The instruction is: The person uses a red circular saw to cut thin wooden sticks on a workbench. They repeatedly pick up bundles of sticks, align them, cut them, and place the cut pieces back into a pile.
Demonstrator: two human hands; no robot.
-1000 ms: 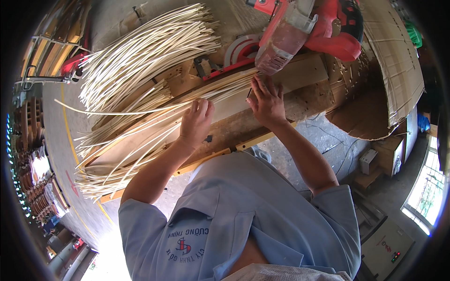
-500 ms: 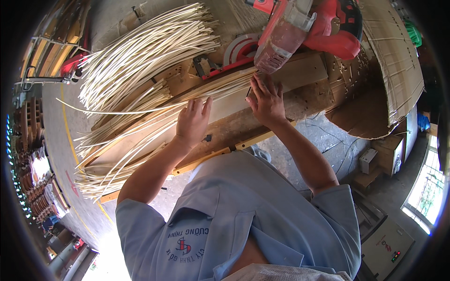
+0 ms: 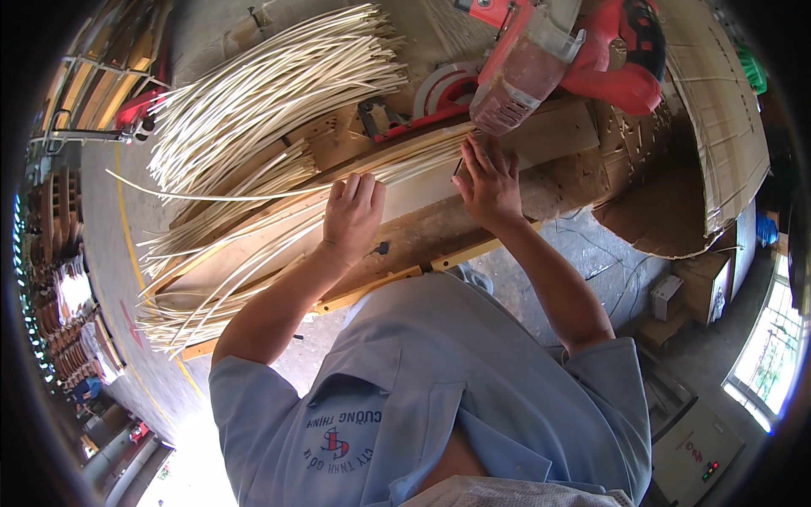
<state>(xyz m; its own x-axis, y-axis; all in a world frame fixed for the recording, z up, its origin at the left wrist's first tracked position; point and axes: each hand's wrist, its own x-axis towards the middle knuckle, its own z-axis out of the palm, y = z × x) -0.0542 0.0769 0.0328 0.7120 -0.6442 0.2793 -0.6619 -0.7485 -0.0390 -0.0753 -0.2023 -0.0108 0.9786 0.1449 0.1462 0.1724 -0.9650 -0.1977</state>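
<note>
A thin layer of long pale canes (image 3: 422,163) lies along a wooden board under a red power saw (image 3: 515,93), which looks like a mitre saw. My left hand (image 3: 353,215) is closed at the near side of these canes, fingers bent over and pressed together on them. Further right, my right hand (image 3: 492,188) rests with fingers stretched out flat, its fingertips by the cane ends just below the saw's housing. The saw blade itself is hidden. One longer cane (image 3: 169,196) sticks out to the left, away from the others.
A large heap of canes (image 3: 270,93) lies beyond the board, and more loose canes (image 3: 182,329) hang over its left end. Curved cardboard (image 3: 718,118) stands right of the saw, with cane offcuts inside. A wooden rail (image 3: 372,289) runs before my body. Cables (image 3: 621,279) lie on the floor.
The fingers of my left hand have curled more tightly at the canes. My right hand stays in nearly the same place by the saw. The whole view has shifted slightly.
</note>
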